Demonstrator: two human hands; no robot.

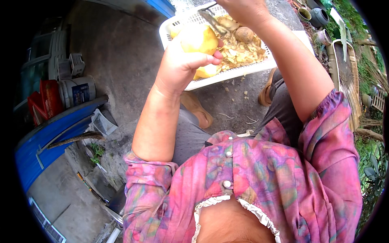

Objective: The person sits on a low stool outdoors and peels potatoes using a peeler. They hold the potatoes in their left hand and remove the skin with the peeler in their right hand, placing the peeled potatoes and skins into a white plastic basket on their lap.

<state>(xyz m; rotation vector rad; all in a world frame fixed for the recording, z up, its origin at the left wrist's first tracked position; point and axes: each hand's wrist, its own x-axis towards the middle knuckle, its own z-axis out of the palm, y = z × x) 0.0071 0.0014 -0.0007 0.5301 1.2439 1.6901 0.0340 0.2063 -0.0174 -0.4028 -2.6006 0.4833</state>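
Observation:
My left hand is closed round a large peeled yellow potato, held over the near left side of a white plastic basket. At the top edge of the view my right hand is closed on a thin dark tool that looks like a peeler, partly cut off and blurred. It is just beyond the potato, and I cannot tell whether they touch. Inside the basket are many pale peelings, a brown unpeeled potato, and a peeled potato partly under my left hand.
Below the basket are my shoes on concrete, with scattered peel scraps. To the left stand a white bucket, a red crate and a blue panel. Pots and a long planter line the right.

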